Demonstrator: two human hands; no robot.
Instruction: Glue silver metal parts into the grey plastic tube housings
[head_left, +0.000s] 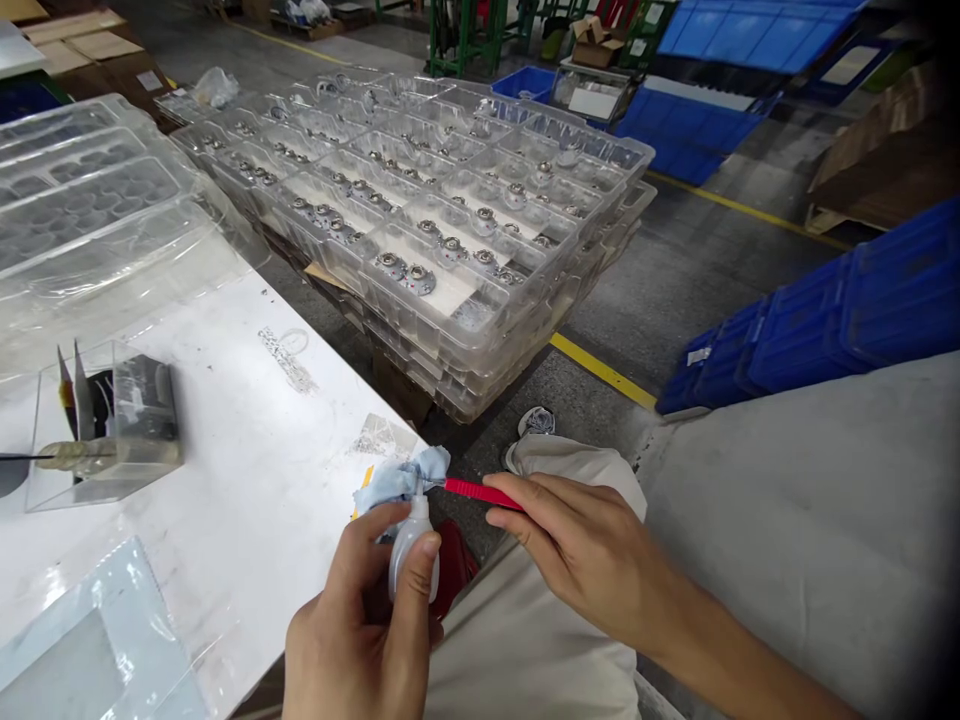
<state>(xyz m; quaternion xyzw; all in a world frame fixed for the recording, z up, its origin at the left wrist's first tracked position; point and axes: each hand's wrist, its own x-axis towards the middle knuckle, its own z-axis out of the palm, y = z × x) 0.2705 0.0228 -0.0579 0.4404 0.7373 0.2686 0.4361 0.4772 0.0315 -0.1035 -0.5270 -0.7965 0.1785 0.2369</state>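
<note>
My left hand (367,620) is wrapped round a small translucent squeeze bottle (410,555), its narrow nozzle pointing up. Between the thumb and fingers of my right hand (592,545) is a red-handled tool (484,491), held nearly level. The tool's thin metal tip reaches left to the bottle's nozzle, close to or touching it; I cannot tell which. Just behind the nozzle, a crumpled light blue cloth (390,484) lies at the corner of the white table (247,480).
Stacked clear trays (480,330) with small metal parts stand beyond the table. A clear box (142,470) holds tweezers at the left. Blue crates (810,310) stand at the right, and a blue-edged sheet (135,590) lies at the lower left.
</note>
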